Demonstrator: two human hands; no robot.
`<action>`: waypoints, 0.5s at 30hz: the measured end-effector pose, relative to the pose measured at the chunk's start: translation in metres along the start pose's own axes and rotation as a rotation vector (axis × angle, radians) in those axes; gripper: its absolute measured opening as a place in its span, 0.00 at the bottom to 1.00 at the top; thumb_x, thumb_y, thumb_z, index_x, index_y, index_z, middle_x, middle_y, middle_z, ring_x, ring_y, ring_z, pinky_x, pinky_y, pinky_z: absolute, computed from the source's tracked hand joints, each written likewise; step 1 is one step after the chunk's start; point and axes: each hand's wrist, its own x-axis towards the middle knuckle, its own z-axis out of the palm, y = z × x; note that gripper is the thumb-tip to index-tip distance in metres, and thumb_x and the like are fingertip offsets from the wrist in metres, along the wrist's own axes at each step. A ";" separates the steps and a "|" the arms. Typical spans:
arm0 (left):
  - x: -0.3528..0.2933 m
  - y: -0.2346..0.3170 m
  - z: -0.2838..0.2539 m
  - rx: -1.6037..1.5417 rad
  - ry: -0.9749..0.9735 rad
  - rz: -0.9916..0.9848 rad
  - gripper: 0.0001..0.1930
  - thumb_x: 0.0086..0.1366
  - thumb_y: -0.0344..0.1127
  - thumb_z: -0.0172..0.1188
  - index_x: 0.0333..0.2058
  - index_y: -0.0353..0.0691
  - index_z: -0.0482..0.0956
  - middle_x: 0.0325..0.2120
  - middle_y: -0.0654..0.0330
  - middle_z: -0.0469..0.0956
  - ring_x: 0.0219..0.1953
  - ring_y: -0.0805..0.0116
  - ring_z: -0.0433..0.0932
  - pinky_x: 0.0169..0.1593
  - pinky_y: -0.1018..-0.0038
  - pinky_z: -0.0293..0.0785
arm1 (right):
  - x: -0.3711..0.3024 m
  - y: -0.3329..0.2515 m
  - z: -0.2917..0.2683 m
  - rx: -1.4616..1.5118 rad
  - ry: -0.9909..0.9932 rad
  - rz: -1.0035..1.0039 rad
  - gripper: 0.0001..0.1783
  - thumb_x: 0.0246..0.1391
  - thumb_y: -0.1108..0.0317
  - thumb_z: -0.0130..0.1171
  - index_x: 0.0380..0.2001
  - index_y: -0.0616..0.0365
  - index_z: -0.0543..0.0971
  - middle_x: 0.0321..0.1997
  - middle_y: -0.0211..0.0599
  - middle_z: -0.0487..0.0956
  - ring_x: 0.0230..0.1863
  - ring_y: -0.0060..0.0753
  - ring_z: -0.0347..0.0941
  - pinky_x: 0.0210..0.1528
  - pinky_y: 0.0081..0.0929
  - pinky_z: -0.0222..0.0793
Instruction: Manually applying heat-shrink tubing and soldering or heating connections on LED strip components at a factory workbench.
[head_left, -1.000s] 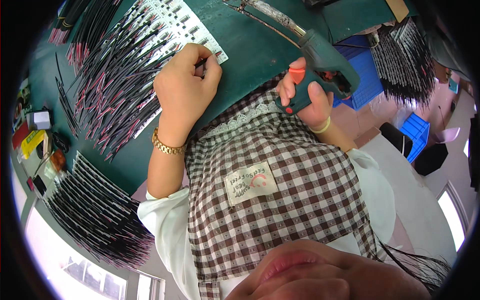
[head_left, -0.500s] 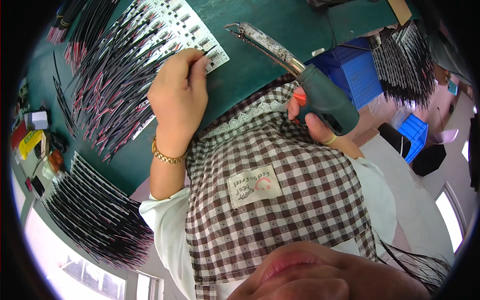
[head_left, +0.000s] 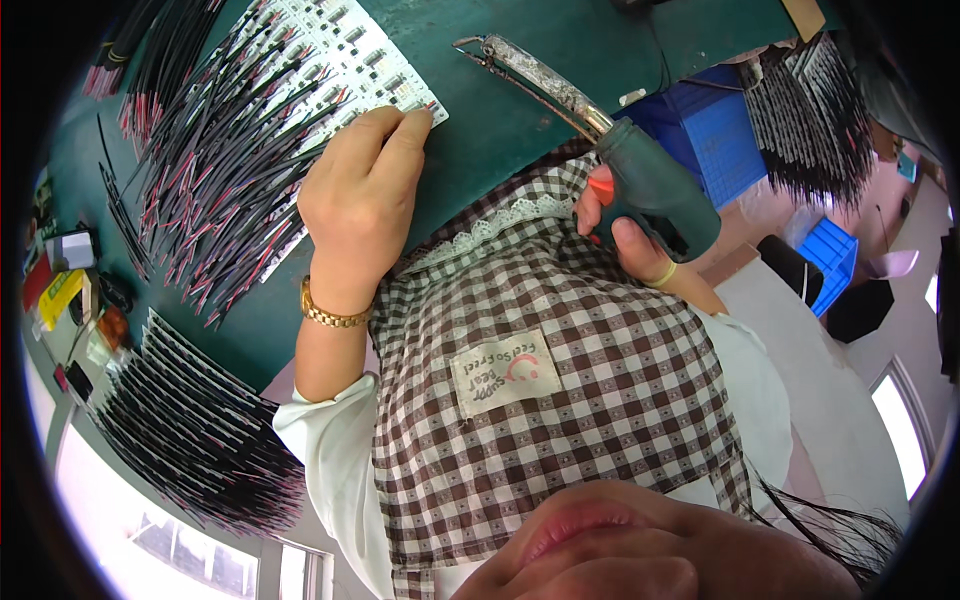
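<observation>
In my right hand [head_left: 640, 248] is a soldering gun [head_left: 655, 185] with a dark green handle and an orange-red trigger. Its burnt metal shaft and thin tip angle up and left, apart from the board. My left hand [head_left: 362, 195] has its thumb and fingers pressed together at the near right corner of a white circuit board panel [head_left: 400, 88]. Whatever is between the fingertips is hidden. Many black and red wires [head_left: 225, 190] fan out from rows of small components on the panel, left of my left hand.
Green work mat [head_left: 480, 125] lies under the panel. Bundled wires [head_left: 165, 75] are at the far left, with wired boards stacked [head_left: 200, 425] at near left and more [head_left: 810, 120] at far right. A blue crate [head_left: 715, 135] stands beyond the soldering gun.
My left hand has turned slightly, and its fingertips now cover the panel's corner, where a dark wire end showed between them before. The soldering gun has hardly moved.
</observation>
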 end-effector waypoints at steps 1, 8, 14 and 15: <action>-0.002 -0.001 0.001 -0.002 0.007 -0.016 0.13 0.45 0.24 0.64 0.33 0.41 0.80 0.28 0.62 0.76 0.25 0.68 0.75 0.27 0.76 0.71 | -0.001 0.000 0.001 -0.002 0.000 0.004 0.31 0.55 0.50 0.54 0.55 0.59 0.62 0.33 0.36 0.69 0.33 0.28 0.66 0.38 0.29 0.66; -0.007 -0.001 -0.005 0.027 -0.085 -0.077 0.14 0.45 0.26 0.65 0.34 0.45 0.81 0.27 0.64 0.74 0.24 0.70 0.75 0.26 0.77 0.70 | -0.008 -0.009 0.003 -0.009 -0.035 0.054 0.31 0.56 0.53 0.55 0.56 0.60 0.62 0.33 0.37 0.69 0.32 0.28 0.66 0.38 0.29 0.66; -0.011 -0.004 -0.006 0.096 -0.085 -0.035 0.14 0.45 0.27 0.65 0.34 0.46 0.80 0.27 0.66 0.74 0.23 0.72 0.74 0.25 0.77 0.69 | -0.015 -0.007 0.005 -0.187 -0.006 0.050 0.26 0.54 0.57 0.58 0.49 0.65 0.68 0.31 0.37 0.71 0.32 0.28 0.67 0.36 0.25 0.66; -0.012 -0.004 -0.004 0.094 -0.085 -0.036 0.14 0.45 0.27 0.65 0.34 0.46 0.80 0.27 0.66 0.74 0.23 0.72 0.74 0.25 0.77 0.69 | -0.019 -0.003 0.003 -0.255 0.039 0.071 0.24 0.53 0.58 0.58 0.46 0.65 0.70 0.31 0.37 0.71 0.32 0.28 0.67 0.35 0.24 0.66</action>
